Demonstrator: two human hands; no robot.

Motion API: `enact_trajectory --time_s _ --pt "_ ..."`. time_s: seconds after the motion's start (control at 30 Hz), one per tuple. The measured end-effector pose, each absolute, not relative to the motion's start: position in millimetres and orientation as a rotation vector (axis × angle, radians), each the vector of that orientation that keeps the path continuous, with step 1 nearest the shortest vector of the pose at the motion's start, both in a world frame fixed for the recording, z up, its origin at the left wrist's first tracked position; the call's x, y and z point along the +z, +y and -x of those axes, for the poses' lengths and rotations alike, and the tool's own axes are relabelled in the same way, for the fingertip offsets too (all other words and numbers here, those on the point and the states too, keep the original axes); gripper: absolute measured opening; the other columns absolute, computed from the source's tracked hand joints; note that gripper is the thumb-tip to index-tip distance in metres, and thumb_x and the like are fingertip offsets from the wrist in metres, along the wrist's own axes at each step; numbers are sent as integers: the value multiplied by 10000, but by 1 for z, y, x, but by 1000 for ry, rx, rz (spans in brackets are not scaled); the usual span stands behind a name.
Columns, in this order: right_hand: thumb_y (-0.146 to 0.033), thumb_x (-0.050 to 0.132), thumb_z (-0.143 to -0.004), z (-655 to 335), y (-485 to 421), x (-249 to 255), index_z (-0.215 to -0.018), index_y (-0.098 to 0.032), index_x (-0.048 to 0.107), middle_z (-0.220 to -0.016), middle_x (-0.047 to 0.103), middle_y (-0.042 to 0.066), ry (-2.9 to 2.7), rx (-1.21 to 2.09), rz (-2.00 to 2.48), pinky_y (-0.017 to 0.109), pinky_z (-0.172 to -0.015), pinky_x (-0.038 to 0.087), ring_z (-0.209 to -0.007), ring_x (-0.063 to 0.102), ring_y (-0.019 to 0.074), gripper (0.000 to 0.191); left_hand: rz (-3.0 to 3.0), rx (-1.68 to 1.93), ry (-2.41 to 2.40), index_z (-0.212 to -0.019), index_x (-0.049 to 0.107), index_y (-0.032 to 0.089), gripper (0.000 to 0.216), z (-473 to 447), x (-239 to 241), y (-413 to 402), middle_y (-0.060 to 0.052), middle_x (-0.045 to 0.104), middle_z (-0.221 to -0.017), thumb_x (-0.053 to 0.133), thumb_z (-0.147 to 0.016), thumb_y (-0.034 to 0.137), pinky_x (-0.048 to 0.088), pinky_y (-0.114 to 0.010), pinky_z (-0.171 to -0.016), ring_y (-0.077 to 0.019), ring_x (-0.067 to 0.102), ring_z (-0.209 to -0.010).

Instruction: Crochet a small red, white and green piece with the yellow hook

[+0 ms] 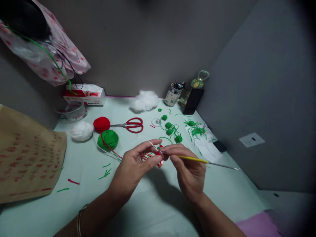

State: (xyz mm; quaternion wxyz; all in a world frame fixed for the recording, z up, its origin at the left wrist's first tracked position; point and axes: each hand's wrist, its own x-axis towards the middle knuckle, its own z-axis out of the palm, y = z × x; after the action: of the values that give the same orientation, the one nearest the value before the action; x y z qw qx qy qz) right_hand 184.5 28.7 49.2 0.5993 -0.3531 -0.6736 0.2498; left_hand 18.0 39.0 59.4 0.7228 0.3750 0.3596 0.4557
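Observation:
My left hand pinches a small red and white crocheted piece between thumb and fingers, with white yarn looped over the index finger. In my right hand is a crochet hook with a yellow grip, its near tip at the crocheted piece and its other end pointing right. Red and white strands run from my left hand back to a red yarn ball and a white yarn ball. A green yarn ball sits against the red one. My fingers partly hide the piece.
Red-handled scissors lie behind my hands, near white stuffing. Small green crocheted balls and green yarn scraps lie to the right. A pen holder, bottle and phone stand by the wall. A brown paper bag is left.

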Motion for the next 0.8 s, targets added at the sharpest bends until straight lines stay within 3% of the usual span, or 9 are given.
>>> enact_trajectory --time_s 0.2,0.33,0.57,0.8 --pt "-56 652 -955 -189 19 39 -1307 -293 727 -1102 743 77 -1883 77 889 366 -776 642 -962 728 216 431 -613 1002 724 -1287 758 235 485 -23 56 37 -16 733 -889 871 -818 281 487 -291 -826 -165 654 -849" --pt "-58 608 -977 -191 24 44 -1199 -270 760 -1000 750 56 -1673 359 850 364 -730 629 -886 717 200 342 -487 925 650 -1193 802 191 369 -20 58 42 -41 760 -875 857 -835 260 494 -275 -853 -141 662 -813" --pt "-244 673 -982 -193 36 48 -991 -232 798 -829 699 29 -1239 881 767 281 -533 558 -619 629 135 126 -513 951 707 -1047 836 190 218 -15 58 45 -56 790 -846 833 -838 251 503 -313 -880 -171 704 -808" --pt "-235 696 -975 -188 35 41 -999 -265 809 -893 737 32 -1349 868 761 294 -609 587 -719 671 151 119 -676 982 725 -1131 812 243 295 -18 57 41 -6 754 -840 833 -837 253 461 -307 -869 -162 668 -826"
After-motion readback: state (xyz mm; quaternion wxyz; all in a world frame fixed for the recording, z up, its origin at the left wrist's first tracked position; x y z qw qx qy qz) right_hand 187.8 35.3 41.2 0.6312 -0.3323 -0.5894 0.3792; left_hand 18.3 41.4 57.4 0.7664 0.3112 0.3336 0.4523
